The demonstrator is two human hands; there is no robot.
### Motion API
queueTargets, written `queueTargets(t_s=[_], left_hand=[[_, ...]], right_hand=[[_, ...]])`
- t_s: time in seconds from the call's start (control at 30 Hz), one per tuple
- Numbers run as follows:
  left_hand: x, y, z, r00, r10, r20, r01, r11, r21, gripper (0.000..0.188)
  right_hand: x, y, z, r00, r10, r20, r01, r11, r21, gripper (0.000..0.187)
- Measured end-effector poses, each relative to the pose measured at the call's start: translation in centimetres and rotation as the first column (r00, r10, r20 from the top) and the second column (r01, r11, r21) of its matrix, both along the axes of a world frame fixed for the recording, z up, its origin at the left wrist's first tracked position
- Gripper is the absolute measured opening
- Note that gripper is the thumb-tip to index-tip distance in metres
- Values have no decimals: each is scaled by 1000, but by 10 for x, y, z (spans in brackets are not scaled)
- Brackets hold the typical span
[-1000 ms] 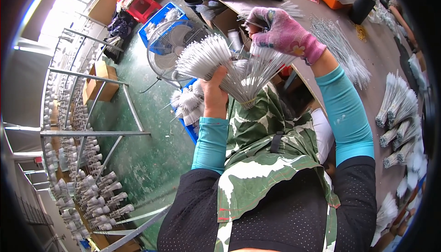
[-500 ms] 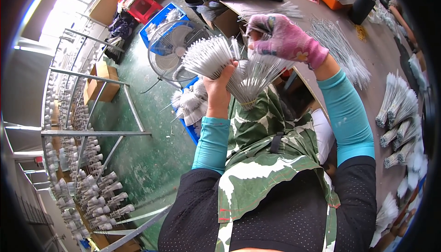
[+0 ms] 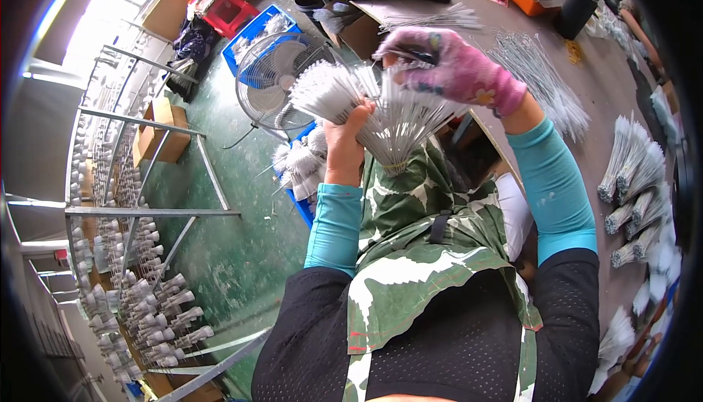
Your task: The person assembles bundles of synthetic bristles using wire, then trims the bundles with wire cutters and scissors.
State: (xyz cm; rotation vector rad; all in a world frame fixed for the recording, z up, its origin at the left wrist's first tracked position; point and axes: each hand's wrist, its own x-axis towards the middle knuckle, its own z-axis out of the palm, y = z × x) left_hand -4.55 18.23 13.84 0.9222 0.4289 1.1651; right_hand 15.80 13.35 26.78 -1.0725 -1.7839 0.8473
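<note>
My bare left hand (image 3: 346, 137) is closed around a thick bundle of thin wire stems (image 3: 324, 93) with white tips, its thumb pressed across the near side. Against it, to the right, a fanned bundle of grey stems (image 3: 403, 129) spreads upward from a gathered, banded lower end near my apron. Over the tips of this fan is my right hand (image 3: 458, 72), in a pink flowered glove. Its fingers are curled in toward the thumb; what lies between them is too small or hidden to make out.
Loose stems (image 3: 545, 87) lie on the table to the right, with tied bundles (image 3: 635, 193) beyond. A black bottle (image 3: 578, 6) stands at the back right. Left of my hands are a floor fan (image 3: 282, 83), a blue crate (image 3: 304, 208) and metal racks (image 3: 154, 213) of white-tipped bundles.
My right hand has shifted slightly left and lower, over the fan's tips. The left hand still grips its bundle and has barely moved.
</note>
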Motion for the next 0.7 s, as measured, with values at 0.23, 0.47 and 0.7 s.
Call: queueTargets(t_s=[0.23,0.47,0.7], left_hand=[[-1,-3,3,999,-27,-27,26,999,-44,21],[-3,-6,6,997,-25,-72,26,1000,9,23],[-3,-8,5,987,12,-160,-4,999,49,28]], right_hand=[[7,-4,-7,997,-7,-78,9,1000,25,24],[-6,-4,12,967,-160,197,176,982,-66,27],[-13,8,4,895,-257,365,284,959,-22,19]])
